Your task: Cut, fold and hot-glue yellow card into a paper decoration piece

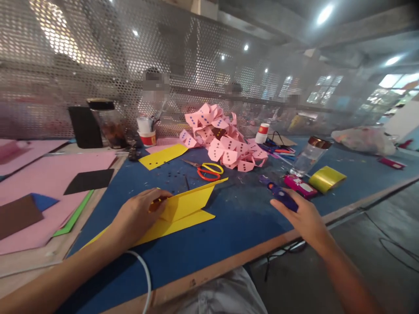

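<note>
A folded yellow sheet [186, 203] lies at the front of the blue table, one flap raised. My left hand [139, 216] is closed on the raised flap near its left end, fingertips partly hidden. To the right, my right hand [306, 218] grips a dark purple hand tool [283, 196] with a small orange spot; its tip points left, apart from the sheet. Scissors [209, 171] with red and yellow handles lie beyond the sheet. Behind them is another yellow sheet [163, 157] with small dark holes or dots.
Pink cut pieces [225, 139] with dark dots are heaped at the back. A glass bottle [309, 157], a pink case [299, 185] and a yellow tape roll [327, 179] stand right. Pink sheets [42, 174] lie left. A white cable [145, 266] crosses the table's front edge.
</note>
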`<control>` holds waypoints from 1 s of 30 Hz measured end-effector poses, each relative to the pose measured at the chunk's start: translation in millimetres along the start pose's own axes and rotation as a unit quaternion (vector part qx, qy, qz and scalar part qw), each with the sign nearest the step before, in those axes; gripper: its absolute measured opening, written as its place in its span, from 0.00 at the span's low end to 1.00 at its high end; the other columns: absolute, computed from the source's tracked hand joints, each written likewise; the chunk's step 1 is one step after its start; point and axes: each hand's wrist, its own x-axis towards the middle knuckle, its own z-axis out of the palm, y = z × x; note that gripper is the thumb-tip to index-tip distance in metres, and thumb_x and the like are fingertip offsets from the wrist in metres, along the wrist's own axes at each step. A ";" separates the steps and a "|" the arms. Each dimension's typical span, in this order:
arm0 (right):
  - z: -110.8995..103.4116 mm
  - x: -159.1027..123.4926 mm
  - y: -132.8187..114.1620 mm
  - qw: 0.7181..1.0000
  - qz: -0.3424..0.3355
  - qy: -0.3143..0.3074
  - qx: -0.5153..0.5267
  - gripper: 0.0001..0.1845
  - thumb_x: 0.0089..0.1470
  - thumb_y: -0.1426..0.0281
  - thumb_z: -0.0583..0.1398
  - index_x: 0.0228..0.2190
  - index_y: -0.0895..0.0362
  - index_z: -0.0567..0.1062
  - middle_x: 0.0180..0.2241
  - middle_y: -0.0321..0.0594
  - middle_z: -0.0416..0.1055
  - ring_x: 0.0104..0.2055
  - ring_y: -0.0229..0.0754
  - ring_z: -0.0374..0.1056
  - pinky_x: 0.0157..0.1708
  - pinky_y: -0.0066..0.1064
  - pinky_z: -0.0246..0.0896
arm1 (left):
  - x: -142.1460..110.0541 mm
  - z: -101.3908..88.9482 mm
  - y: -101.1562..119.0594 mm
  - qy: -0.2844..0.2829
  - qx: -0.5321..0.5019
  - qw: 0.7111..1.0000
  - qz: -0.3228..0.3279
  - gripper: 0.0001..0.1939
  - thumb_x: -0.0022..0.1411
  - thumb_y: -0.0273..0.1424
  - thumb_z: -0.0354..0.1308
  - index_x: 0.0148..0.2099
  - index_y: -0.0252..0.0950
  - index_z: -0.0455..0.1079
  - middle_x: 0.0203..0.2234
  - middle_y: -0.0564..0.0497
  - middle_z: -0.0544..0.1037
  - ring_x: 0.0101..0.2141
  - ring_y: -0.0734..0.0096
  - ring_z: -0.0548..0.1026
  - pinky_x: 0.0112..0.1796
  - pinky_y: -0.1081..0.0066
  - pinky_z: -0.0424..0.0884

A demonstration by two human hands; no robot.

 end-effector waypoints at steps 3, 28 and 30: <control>2.3 -3.3 -20.0 0.994 0.033 -0.043 0.098 0.24 0.62 0.52 0.60 0.50 0.56 0.78 0.32 0.40 0.78 0.32 0.45 0.74 0.33 0.34 0.71 | -0.4 1.4 0.7 0.003 -0.015 1.000 0.016 0.13 0.70 0.36 0.52 0.46 0.42 0.77 0.40 0.52 0.81 0.36 0.65 0.79 0.38 0.70 0.72; 86.6 28.8 -128.9 0.889 -0.035 -0.368 0.272 0.15 0.60 0.59 0.66 0.44 0.54 0.78 0.44 0.39 0.79 0.48 0.48 0.75 0.49 0.35 0.68 | 0.9 -3.0 -18.5 -0.042 0.021 0.999 0.017 0.09 0.61 0.29 0.52 0.39 0.40 0.74 0.37 0.48 0.79 0.41 0.56 0.73 0.43 0.59 0.66; 86.7 29.0 -129.6 0.891 -0.033 -0.368 0.263 0.14 0.60 0.60 0.66 0.44 0.54 0.77 0.43 0.38 0.79 0.46 0.46 0.75 0.47 0.34 0.67 | 1.1 -3.4 -17.6 -0.043 0.015 0.999 0.013 0.09 0.61 0.30 0.52 0.38 0.40 0.74 0.36 0.48 0.79 0.41 0.56 0.73 0.42 0.60 0.66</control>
